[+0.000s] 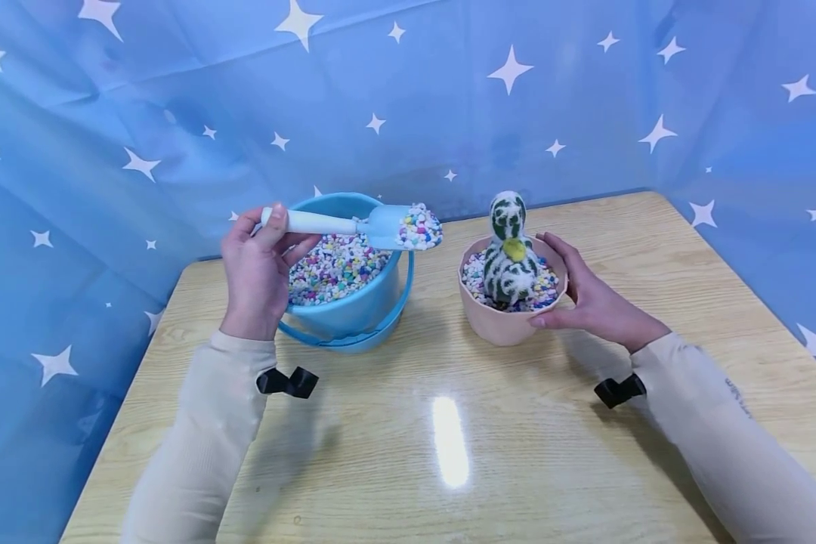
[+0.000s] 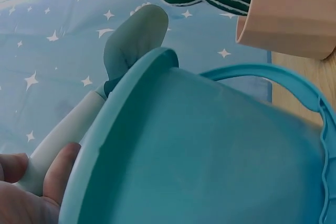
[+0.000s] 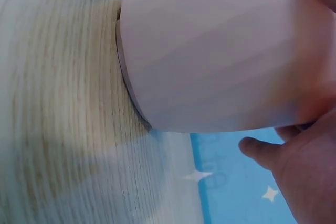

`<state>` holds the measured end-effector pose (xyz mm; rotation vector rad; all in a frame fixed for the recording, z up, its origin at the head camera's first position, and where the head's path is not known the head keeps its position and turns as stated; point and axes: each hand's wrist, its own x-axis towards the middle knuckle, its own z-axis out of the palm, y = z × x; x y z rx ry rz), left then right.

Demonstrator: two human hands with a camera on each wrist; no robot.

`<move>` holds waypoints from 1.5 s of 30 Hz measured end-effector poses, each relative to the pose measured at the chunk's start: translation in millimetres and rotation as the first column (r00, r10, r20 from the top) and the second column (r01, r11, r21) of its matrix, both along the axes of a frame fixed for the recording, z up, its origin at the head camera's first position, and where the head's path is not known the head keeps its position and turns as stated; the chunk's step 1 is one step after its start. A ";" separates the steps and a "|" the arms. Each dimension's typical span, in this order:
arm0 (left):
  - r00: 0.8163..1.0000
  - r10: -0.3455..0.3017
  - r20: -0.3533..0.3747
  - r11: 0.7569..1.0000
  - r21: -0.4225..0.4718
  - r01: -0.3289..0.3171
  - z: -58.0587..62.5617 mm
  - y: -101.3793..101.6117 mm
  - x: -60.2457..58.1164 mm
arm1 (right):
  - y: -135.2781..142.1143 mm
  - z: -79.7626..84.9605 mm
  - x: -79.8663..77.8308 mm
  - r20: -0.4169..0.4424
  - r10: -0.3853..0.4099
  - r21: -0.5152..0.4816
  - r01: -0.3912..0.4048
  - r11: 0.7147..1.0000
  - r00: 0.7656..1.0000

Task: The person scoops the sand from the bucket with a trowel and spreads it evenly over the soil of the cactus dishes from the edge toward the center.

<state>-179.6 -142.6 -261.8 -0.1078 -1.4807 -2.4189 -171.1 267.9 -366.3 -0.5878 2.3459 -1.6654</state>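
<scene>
My left hand (image 1: 253, 276) grips the white handle of a small toy shovel (image 1: 381, 225), held level above the rim of a blue bucket (image 1: 357, 306). Colourful pebbles (image 1: 419, 227) are heaped on the shovel's blade, and more pebbles (image 1: 336, 268) fill the bucket. In the left wrist view the blade's underside (image 2: 137, 38) shows past the bucket rim. My right hand (image 1: 601, 306) grips the right side of a pink pot (image 1: 496, 325), thumb in front and fingers at the rim. A green-and-white plush cactus (image 1: 510, 268) with a yellow flower stands upright in the pot, among pebbles.
The bucket's handle (image 1: 381, 329) hangs down its front right side. Both vessels stand on the wooden table (image 1: 381, 453), with a gap between them. Behind the table hangs a blue cloth (image 1: 415, 91) with white stars. Black wrist straps (image 1: 289, 381) sit on both sleeves.
</scene>
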 end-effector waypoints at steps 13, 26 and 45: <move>0.999 -0.047 0.012 0.997 -0.062 0.047 -1.0 16.2 -3.6 | -1.4 1.4 1.1 0.044 -0.049 0.041 0.048 0.998 0.998; 0.996 -0.042 0.075 0.989 -0.139 0.052 -3.4 28.1 -4.8 | -2.4 1.6 3.7 0.055 -0.048 0.086 0.043 0.995 0.997; 0.995 -0.050 0.085 0.973 -0.219 0.068 -3.4 36.5 -1.6 | -2.7 2.2 3.5 0.037 -0.034 0.051 0.032 0.998 0.999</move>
